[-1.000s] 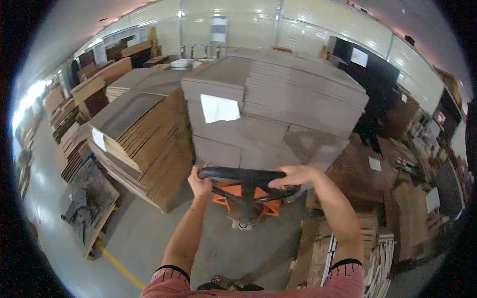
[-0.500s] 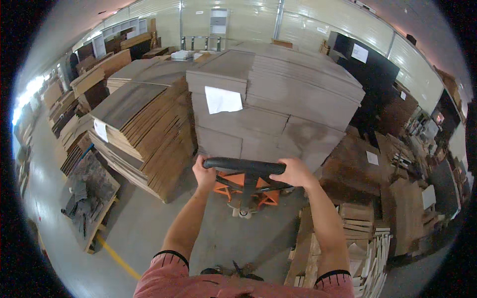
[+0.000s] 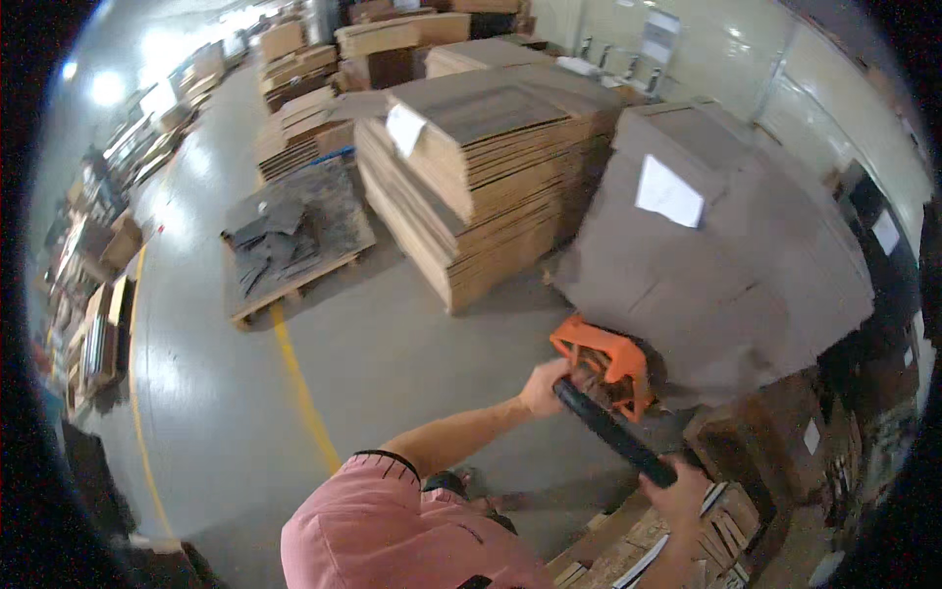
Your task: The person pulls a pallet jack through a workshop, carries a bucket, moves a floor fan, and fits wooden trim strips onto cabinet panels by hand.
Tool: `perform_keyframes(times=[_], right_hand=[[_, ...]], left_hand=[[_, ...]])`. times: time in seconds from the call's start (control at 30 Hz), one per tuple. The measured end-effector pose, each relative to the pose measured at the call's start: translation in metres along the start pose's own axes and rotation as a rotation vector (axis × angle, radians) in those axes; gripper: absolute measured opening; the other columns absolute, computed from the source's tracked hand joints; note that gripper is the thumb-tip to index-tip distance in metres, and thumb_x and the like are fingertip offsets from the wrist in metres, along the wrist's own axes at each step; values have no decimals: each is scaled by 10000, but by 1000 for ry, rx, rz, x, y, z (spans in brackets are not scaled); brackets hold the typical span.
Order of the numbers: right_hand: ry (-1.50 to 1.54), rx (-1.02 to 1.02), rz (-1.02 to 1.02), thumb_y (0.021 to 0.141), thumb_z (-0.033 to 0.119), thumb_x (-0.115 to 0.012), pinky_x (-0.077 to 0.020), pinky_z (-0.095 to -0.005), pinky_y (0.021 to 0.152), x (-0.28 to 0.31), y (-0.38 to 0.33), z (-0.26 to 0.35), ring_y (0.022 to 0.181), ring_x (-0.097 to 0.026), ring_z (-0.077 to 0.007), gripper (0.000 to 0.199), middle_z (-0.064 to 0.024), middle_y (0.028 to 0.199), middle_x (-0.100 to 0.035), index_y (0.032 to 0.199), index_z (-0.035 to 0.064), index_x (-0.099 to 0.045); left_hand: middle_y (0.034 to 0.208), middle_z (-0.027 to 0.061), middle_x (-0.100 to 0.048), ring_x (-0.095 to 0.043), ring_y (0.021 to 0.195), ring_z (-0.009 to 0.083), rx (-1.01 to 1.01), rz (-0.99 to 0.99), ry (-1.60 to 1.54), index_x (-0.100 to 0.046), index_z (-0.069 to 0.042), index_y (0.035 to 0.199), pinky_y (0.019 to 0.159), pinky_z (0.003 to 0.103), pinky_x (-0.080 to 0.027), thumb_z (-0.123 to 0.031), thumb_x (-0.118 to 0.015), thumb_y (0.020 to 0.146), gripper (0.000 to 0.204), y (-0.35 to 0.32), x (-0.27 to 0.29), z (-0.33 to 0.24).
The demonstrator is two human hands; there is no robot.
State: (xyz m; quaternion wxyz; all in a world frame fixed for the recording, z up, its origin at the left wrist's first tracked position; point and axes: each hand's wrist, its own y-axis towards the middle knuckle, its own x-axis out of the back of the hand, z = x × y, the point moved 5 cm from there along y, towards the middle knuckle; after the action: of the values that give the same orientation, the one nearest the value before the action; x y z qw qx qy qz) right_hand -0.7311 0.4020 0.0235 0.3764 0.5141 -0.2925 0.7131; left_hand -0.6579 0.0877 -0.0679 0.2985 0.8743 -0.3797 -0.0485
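Two bare hands are on the black handle bar (image 3: 615, 432) of an orange pallet jack (image 3: 613, 353): the left hand (image 3: 543, 389) is curled closed round its upper left end, and the right hand (image 3: 677, 491), a little blurred, looks wrapped about the lower right end. The bar slants across in front of the person, and the jack's orange frame stands on the floor (image 3: 402, 339) just before the lower edge of a large grey-brown stack (image 3: 721, 260), which bears a white sheet (image 3: 670, 191) near its upper left corner. So far as can be judged, the hold is made and the jack is in place against the load; whether its forks reach beneath, or whether the stack is raised, is hidden. Work seems unfinished, since neither hand has let go and the stack stands near a second stack of brown boards (image 3: 510, 147), whose near lower corner points at the open floor. Left of that, a wooden pallet (image 3: 343, 201) carries dark scraps (image 3: 280, 245) toward its left edge, and a yellow line (image 3: 294, 383) runs from its near edge toward the person. Pale offcuts (image 3: 726, 530) lie beside the right hand.
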Motion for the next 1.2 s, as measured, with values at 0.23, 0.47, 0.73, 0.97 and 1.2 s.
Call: perform_keyframes(times=[0.23,0.47,0.73,0.97,1.2], right_hand=[[-14,-96,271,616,433,-764,-507,-438,739,-104,-163,86,780,-667,-360,451,-177,807,-689,911,93,-729],[-34,-74,364,705,273,-613,-470,-483,768,-296,-281,88,794,-653,-370,231,-169,769,-669,820,93,-700],[-180,-117,195,684,195,-650,-458,-479,855,-324,-283,119,854,-665,-322,230,-155,850,-687,886,93,-692],[-101,-253,248,664,212,-644,-492,-478,845,-284,-383,150,910,-656,-341,292,-157,907,-687,926,100,-713],[130,-533,-437,691,295,-725,-361,-473,1040,-269,-485,223,1224,-470,-319,531,-119,1203,-596,1198,194,-600]], left_hand=[[1109,113,-555,-506,1128,306,-84,961,330,-596,-113,995,973,423,-403,-192,-730,715,321,-191,89,27],[1335,118,-531,-485,1268,234,-106,1682,732,-608,-148,1195,1083,517,-302,-537,-694,710,628,-308,138,-12],[966,202,-675,-655,920,354,35,1379,823,-696,-48,964,785,459,-527,-404,-671,701,443,-330,147,8],[907,191,-692,-670,878,336,-118,1631,753,-705,-41,973,771,441,-519,-567,-697,677,603,-380,151,-35],[714,184,-668,-673,693,256,-9,1939,802,-687,38,823,592,378,-489,-474,-743,734,523,-388,238,-101]])
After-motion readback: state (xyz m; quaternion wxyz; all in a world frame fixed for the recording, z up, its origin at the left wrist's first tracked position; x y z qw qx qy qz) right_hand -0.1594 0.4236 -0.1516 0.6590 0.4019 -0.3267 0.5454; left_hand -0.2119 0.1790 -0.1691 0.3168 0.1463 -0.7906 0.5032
